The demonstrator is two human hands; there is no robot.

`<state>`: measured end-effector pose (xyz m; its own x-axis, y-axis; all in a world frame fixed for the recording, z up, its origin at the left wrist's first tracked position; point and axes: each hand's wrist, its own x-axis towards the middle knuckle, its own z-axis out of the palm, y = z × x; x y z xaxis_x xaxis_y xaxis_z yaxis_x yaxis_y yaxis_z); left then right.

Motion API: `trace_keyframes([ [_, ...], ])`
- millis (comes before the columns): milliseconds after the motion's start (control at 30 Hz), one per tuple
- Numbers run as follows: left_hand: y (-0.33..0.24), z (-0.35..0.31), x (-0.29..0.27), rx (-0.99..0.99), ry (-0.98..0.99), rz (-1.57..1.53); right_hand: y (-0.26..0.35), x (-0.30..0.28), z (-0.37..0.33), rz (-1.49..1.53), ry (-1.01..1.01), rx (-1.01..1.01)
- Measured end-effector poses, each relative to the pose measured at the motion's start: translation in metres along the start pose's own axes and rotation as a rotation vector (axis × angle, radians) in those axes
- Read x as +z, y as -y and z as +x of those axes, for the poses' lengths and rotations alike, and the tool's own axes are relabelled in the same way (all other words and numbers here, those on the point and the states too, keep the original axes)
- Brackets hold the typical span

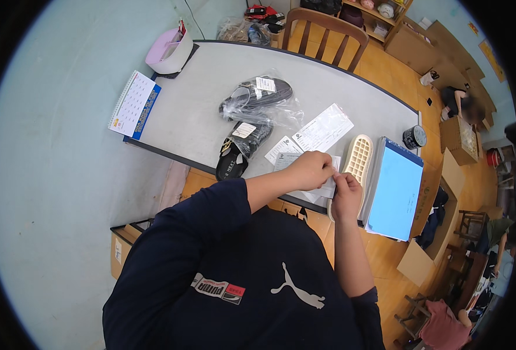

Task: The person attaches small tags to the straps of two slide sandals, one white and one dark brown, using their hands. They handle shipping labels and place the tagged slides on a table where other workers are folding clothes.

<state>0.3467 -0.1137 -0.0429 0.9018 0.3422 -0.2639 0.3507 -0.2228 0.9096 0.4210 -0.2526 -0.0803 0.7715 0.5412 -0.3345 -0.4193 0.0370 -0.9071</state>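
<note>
Over the near edge of the table, my left hand and my right hand meet with fingertips pinched together. Between them is a thin white paper slip; the fingers hide much of it. More printed sheets lie flat just beyond my left hand. A cream shoe sole with a grid pattern rests beside my right hand. Left of the papers are a black shoe in a clear plastic bag and a black sandal, partly bagged, each with a white label.
A blue-covered stack of folders and a dark round tin stand on the right. A desk calendar and a pink-white container occupy the left end. An open carton sits right of the table; a wooden chair stands beyond. Other people are far right.
</note>
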Motion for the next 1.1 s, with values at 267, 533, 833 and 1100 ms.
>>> trace_keyframes([
  [267,0.007,0.005,-0.015,-0.055,0.055,0.092,-0.01,0.007,0.012,-0.174,-0.117,-0.023],
  [533,0.029,0.001,-0.071,0.286,-0.15,0.614,-0.011,-0.011,0.025,0.228,0.133,0.103],
  [833,0.018,0.0,-0.1,-0.077,0.149,0.441,-0.036,-0.013,0.023,0.206,0.198,0.264],
  [1100,0.015,0.0,-0.095,-0.124,0.088,0.695,-0.07,-0.008,0.035,0.224,0.29,0.312],
])
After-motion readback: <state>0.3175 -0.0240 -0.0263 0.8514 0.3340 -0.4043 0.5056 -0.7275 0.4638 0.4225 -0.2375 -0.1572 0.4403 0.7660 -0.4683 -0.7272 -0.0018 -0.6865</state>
